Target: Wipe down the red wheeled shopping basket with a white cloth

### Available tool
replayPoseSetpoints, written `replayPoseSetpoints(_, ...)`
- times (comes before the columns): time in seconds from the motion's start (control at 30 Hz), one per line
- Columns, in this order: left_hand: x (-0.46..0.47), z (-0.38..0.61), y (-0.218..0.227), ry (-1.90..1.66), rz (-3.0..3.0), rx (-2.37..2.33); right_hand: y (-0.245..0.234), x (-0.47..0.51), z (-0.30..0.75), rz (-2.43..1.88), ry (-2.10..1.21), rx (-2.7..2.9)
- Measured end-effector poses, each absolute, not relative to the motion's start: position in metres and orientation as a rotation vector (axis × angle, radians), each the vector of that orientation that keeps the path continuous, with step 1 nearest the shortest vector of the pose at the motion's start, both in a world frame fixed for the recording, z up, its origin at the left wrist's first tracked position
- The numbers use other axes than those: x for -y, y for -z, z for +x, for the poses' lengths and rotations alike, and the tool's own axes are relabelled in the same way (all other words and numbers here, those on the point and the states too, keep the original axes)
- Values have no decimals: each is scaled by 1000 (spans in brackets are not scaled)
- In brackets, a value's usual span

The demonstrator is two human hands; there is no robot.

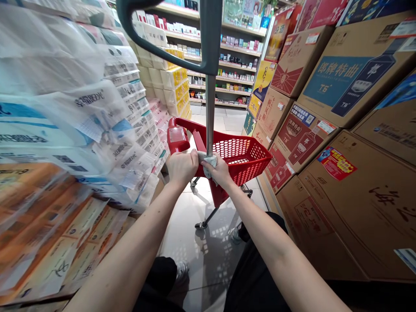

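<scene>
A red shopping cart (218,194) with a perforated basket stands on the floor in front of me. From it rises a metal pole (209,115), topped by a dark grey loop handle (156,52). At the pole's lower end, a greyish-white cloth (209,161) is bunched around the metal. My right hand (220,171) is closed on the cloth, just right of the pole. My left hand (182,168) is closed in a fist on the left side, against the cloth's other end; its fingertips are hidden. A red rounded part (178,138) of the cart sits beyond my left hand.
Stacked tissue packs (97,112) line the left, with orange packs (39,225) lower down. Cardboard liquor boxes (341,73) are piled along the right. Shelves (240,52) of small goods stand at the back. Tiled floor (191,286) runs between; my feet stand behind the cart.
</scene>
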State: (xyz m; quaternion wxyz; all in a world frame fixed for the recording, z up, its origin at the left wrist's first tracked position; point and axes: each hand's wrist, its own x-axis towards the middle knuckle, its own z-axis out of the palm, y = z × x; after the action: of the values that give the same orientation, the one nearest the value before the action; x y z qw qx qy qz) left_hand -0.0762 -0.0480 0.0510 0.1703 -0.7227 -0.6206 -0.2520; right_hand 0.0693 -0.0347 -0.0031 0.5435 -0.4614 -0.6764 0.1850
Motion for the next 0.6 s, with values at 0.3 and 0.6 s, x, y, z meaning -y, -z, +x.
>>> replayPoseSetpoints(0.3,51,-78,-51,712,-2054,1714,6,38,46,-1333,-158,1548)
replayPoseSetpoints(0.6,51,-79,-64,581,-2241,1741,-14,34,58,-1421,-306,1510)
